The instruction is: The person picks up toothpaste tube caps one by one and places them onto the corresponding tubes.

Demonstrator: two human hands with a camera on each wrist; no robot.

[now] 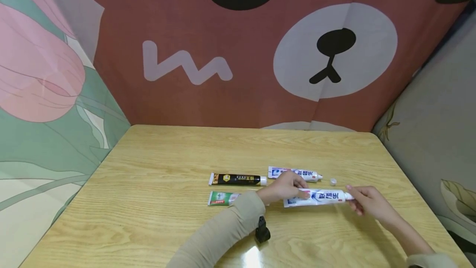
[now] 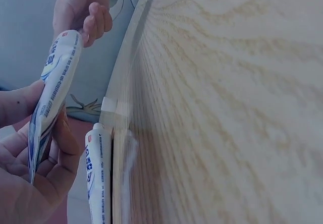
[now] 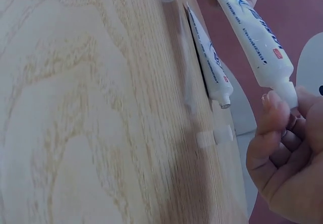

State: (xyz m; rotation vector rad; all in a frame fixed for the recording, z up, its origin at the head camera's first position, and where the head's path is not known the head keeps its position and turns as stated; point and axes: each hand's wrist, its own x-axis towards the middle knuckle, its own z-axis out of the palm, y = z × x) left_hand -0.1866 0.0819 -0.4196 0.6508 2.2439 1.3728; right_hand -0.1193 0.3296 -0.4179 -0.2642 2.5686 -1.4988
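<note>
My left hand (image 1: 284,186) holds a white and blue toothpaste tube (image 1: 316,197) by its flat tail, thumb on top, as the left wrist view also shows. At the other end my right hand (image 1: 372,204) pinches the white cap (image 3: 285,94) between thumb and finger. The tube is held above the table, nearly level. Just behind it lies a similar toothpaste tube (image 1: 306,175) with its nozzle bare, and a loose white cap (image 1: 333,182) sits to the right of that nozzle. My left hand partly covers this rear tube.
A black toothpaste tube (image 1: 238,180) with a white cap lies left of the hands. In front of it is a green and white tube (image 1: 222,198), partly hidden by my left sleeve. The wooden table (image 1: 148,168) meets a bear-patterned cloth (image 1: 178,106) at its back edge.
</note>
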